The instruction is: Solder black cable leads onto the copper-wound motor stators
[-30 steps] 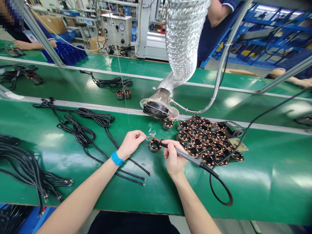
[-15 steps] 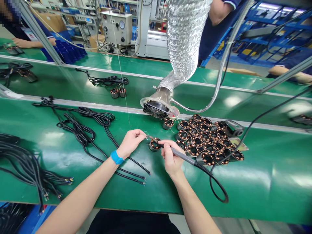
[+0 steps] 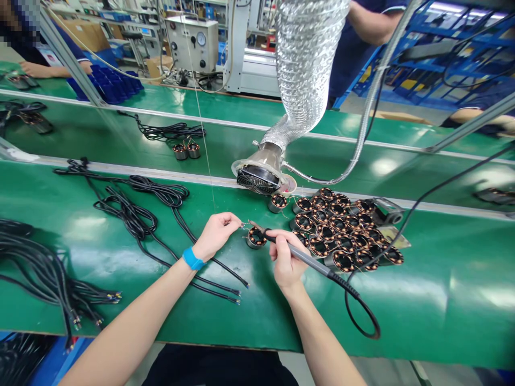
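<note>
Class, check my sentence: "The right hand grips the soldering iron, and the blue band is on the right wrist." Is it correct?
The band's side is wrong: the head view shows the blue band on the left wrist. The right hand does grip the soldering iron.

Bare forearms [image 3: 139,321] stretched forward, left hand [image 3: 217,234] in a pinch, right hand [image 3: 287,261] in a pen-like grip
</note>
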{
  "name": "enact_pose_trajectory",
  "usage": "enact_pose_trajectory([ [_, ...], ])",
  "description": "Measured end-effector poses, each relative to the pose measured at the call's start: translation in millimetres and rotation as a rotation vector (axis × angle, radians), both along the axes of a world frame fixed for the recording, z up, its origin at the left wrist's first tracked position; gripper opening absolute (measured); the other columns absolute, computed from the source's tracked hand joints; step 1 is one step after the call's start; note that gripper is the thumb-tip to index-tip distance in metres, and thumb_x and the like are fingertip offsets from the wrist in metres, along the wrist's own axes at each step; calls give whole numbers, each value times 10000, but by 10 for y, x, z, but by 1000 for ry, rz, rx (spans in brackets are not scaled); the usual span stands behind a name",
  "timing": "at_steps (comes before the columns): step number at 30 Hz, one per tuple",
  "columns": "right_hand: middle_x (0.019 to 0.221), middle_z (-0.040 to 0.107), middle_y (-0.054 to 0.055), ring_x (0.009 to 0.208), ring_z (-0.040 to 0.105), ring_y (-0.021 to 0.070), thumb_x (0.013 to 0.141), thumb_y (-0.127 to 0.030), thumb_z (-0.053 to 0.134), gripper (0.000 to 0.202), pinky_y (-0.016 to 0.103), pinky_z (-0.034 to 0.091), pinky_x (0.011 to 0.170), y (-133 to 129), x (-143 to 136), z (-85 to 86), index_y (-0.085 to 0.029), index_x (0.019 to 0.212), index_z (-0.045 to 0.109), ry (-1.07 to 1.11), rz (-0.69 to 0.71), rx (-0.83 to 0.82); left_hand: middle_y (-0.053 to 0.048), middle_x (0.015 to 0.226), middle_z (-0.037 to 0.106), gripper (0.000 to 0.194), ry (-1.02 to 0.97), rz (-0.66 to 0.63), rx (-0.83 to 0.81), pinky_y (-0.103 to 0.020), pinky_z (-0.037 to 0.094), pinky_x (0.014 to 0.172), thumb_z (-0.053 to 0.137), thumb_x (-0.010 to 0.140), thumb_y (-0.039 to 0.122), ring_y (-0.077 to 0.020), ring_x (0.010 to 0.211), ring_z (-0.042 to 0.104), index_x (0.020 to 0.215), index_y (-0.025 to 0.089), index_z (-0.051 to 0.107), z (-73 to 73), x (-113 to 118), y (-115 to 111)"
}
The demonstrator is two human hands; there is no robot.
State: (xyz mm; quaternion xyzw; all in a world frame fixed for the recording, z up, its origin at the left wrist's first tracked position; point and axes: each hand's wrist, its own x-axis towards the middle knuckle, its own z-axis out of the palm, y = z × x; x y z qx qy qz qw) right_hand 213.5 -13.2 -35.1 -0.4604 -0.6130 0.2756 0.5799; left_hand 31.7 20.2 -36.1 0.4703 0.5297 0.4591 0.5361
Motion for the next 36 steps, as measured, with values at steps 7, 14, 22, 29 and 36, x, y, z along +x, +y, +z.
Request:
enact_pose_trajectory([
  [7, 526, 545, -43, 440, 538, 113, 962, -313, 474, 265, 249, 453, 496, 7, -5, -6, -198, 937, 712, -26, 1, 10, 49, 498, 481, 206, 0, -7, -7, -229, 302, 505, 633, 782, 350, -85, 468, 376, 708, 159, 648, -10, -1, 7],
  [14, 604, 617, -18, 509, 600, 130, 965, -310, 472, 258, 266, 504, 552, 20, -7, -4, -212, 968, 710, -122, 5, 16, 42, 499, 500, 193, 2, 2, -18, -231, 316, 506, 630, 779, 337, -92, 472, 404, 694, 164, 648, 31, 9, 1],
  [22, 834, 666, 27, 741, 657, 153, 961, -235, 502, 223, 307, 560, 742, 127, -106, 35, -228, 1105, 672, -197, 56, 90, -5, 629, 617, 188, 33, -26, 23, -234, 400, 601, 614, 777, 328, -129, 605, 527, 701, 163, 662, 59, -6, -27],
  [29, 1075, 566, 44, 970, 634, 132, 937, -115, 516, 437, 299, 534, 911, 223, -224, 57, -295, 1334, 541, -311, 189, 152, -21, 734, 647, 183, 100, -115, 172, -242, 439, 713, 584, 829, 282, -151, 726, 568, 717, 149, 641, 138, -12, -124],
  [36, 1017, 526, 37, 911, 608, 132, 947, -106, 488, 361, 292, 545, 845, 194, -273, 36, -280, 1248, 585, -346, 159, 191, -25, 728, 632, 268, 138, -123, 163, -241, 437, 660, 604, 845, 390, -149, 689, 551, 755, 144, 663, 200, -28, -168],
])
